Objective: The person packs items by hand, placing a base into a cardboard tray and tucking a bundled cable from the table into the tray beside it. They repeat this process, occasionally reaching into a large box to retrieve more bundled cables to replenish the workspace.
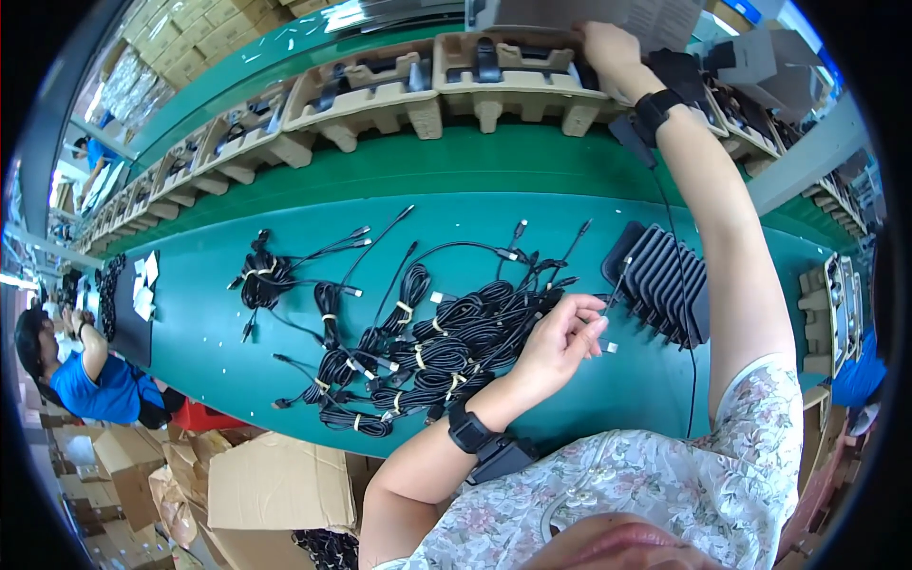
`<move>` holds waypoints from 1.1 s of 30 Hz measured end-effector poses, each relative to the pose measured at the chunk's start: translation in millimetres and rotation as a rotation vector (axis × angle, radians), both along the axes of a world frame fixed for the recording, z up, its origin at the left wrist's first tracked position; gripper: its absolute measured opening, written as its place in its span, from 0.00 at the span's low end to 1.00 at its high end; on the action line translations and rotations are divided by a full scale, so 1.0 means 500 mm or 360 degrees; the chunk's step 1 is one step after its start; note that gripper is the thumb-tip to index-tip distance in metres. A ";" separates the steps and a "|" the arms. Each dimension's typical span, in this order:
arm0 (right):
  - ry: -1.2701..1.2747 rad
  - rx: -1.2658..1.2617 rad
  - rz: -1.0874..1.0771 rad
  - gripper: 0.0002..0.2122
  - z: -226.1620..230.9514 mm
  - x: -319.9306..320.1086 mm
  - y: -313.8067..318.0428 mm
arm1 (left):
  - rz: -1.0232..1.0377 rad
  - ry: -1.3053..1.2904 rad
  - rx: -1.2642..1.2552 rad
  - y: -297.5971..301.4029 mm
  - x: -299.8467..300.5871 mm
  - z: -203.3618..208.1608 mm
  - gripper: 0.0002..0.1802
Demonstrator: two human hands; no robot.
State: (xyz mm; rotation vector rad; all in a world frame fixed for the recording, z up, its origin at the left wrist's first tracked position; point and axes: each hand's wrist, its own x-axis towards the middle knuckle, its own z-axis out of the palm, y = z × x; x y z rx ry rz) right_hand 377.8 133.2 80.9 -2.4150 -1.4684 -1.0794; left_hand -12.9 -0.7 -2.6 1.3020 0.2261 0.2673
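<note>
What the right hand (613, 52) touches is unclear.

Cable bundles (442, 356) on table (204, 328), left of stacked pieces (660, 280); trays (366, 112) in row behind both; cardboard box (275, 484) before table, at left

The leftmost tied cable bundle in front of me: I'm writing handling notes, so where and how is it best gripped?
Probably pinch the cable bundle at its coiled middle, around the pale tie, coming from above, where nothing seems to cover it. The tie gathers it compactly; the plug ends fan out, mostly rightward, and might drag or tangle.
</note>
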 end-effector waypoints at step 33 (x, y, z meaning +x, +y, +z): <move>0.0891 -0.1251 0.1717 0.14 -0.040 -0.696 -0.087 | -0.0016 0.0023 0.0173 -0.022 0.023 -0.030 0.11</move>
